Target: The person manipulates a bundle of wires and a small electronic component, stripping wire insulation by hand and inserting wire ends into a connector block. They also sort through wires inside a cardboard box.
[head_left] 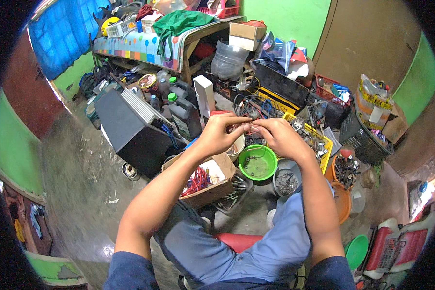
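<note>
Both arms reach forward, and my hands meet fingertip to fingertip above the containers. My left hand [221, 133] is closed in a pinch. From the other side my right hand [282, 138] pinches at the same spot, its fingers nearly touching the left ones. Whatever lies between the fingertips is too small to make out. Just below them sits a bright green plastic basin [247, 170]. A pale round bucket [237, 149] is partly hidden behind my left hand. The grey bowl [295, 169] beside the basin holds small metal-looking pieces.
A cardboard box [212, 190] with red wires stands near my left knee. A yellow crate [326, 146] of small parts and an orange container [342, 203] are on the right. A black cabinet [125, 130] lies left of dark jugs [184, 115]. A cluttered table [145, 48] stands behind.
</note>
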Tool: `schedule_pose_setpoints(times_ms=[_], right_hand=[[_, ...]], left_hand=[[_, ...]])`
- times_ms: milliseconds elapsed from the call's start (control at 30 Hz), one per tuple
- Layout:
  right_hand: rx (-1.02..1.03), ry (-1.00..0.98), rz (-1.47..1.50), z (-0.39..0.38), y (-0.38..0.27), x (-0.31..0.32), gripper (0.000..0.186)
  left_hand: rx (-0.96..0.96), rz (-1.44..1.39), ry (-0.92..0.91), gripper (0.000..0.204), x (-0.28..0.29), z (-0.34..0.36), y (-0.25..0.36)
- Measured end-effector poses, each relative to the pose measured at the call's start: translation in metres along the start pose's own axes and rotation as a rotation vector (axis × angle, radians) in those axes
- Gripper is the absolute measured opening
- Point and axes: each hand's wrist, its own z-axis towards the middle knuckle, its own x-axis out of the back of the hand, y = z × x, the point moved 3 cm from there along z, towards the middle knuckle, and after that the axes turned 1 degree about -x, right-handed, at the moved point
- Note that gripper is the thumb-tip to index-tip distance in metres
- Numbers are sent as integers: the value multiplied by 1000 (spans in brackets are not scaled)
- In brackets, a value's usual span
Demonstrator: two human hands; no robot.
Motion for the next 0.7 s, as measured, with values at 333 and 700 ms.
schedule_pose_setpoints(times_ms=[333, 700], right_hand=[[-117, -87, -3, -14, 29, -1, 33], [-283, -23, -107, -84, 40, 39, 36]], left_hand=[[127, -180, -83, 24, -25, 15, -10], [-160, -234, -145, 28, -79, 42, 33]])
